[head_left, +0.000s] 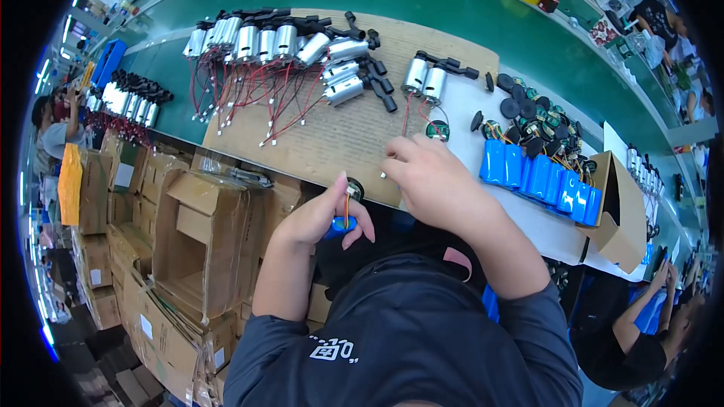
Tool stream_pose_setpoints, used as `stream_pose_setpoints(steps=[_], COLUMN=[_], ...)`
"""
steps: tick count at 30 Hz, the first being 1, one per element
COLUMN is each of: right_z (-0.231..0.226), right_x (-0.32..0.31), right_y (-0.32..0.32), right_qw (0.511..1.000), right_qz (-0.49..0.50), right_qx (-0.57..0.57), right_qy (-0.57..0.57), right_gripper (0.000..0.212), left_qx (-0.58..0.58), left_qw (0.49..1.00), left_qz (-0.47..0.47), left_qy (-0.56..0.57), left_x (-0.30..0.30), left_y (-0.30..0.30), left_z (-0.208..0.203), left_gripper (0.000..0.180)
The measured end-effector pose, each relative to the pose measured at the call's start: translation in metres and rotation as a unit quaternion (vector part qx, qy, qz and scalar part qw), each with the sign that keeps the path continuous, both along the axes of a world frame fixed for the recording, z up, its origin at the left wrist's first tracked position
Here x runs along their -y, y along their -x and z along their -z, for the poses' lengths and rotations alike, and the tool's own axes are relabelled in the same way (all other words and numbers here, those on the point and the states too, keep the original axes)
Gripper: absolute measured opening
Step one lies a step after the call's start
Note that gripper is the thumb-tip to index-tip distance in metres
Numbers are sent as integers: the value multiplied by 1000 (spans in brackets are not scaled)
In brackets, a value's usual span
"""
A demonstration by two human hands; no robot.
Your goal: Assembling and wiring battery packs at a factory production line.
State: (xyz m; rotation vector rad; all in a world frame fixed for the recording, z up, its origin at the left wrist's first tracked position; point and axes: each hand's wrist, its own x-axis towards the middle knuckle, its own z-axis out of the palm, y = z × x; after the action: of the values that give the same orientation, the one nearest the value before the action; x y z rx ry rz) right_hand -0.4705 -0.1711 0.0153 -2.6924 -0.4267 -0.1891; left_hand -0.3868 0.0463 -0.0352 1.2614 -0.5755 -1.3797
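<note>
My left hand (320,215) is curled round a blue battery pack (344,224), just off the table's front edge. Thin coloured wires lead from the pack up to a round dark circuit board (354,189) by the fingertips. Over the table edge, my right hand (434,181) is closed, thumb and fingers pinched together. Thin red motor wires (408,114) run down to those fingers, and a small white plug (383,175) shows just below them. Beyond the right hand lie two silver motors (424,81) with black ends, and a green round board (437,130).
Silver motors (265,44) with red leads crowd the cardboard sheet (332,132). To the right are piled round black-capped boards (532,117), a row of blue battery packs (539,181) and an open carton (622,215). Cardboard boxes (197,234) stack up at the left. Another person (641,332) sits at right.
</note>
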Motion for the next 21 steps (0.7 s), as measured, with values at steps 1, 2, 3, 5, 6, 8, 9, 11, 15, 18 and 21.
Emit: stream_pose_setpoints(steps=[1, 2, 3, 5, 6, 8, 9, 11, 15, 18, 21], right_z=[5, 9, 12, 20, 25, 32, 36, 39, 43, 46, 48], right_x=[-1, -2, -2, -4, -3, -2, -3, -3, -1, 1, 2], right_y=[-5, -12, -18, -25, -28, -34, -37, -39, -40, -40, -41], right_qw=[1000, 1000, 998, 996, 998, 999, 999, 985, 893, 863, 890], right_qz=[-6, -10, -14, -25, -20, -8, -11, 49, 118, 128, 98], right_qx=[2, -22, -45, -62, -36, 15, 20, -32, -76, -58, -11], right_qy=[-2, 18, 39, 61, 56, 47, 49, -161, -427, -486, -445], right_gripper=[12, 13, 13, 14, 12, 10, 10, 9, 12, 15, 18], left_qx=[-63, -123, -118, -110, -105, -94, -87, -79, 131, 348, 313], left_qw=[998, 991, 992, 990, 988, 985, 981, 976, 974, 921, 928], left_qz=[-9, -21, -31, -77, -97, -138, -171, -202, -177, -148, -184], left_qy=[21, 42, 41, 51, 58, 45, 30, 22, -57, -96, -85], left_x=[-4, -10, -13, -7, -2, 8, 14, 21, 41, 62, 72], left_y=[-2, -5, -7, -11, -13, -14, -15, -22, -34, -28, -28], left_z=[5, 7, 7, 8, 7, 1, -2, -4, 8, -6, -14], left_gripper=[85, 89, 89, 93, 96, 98, 100, 102, 98, 89, 81])
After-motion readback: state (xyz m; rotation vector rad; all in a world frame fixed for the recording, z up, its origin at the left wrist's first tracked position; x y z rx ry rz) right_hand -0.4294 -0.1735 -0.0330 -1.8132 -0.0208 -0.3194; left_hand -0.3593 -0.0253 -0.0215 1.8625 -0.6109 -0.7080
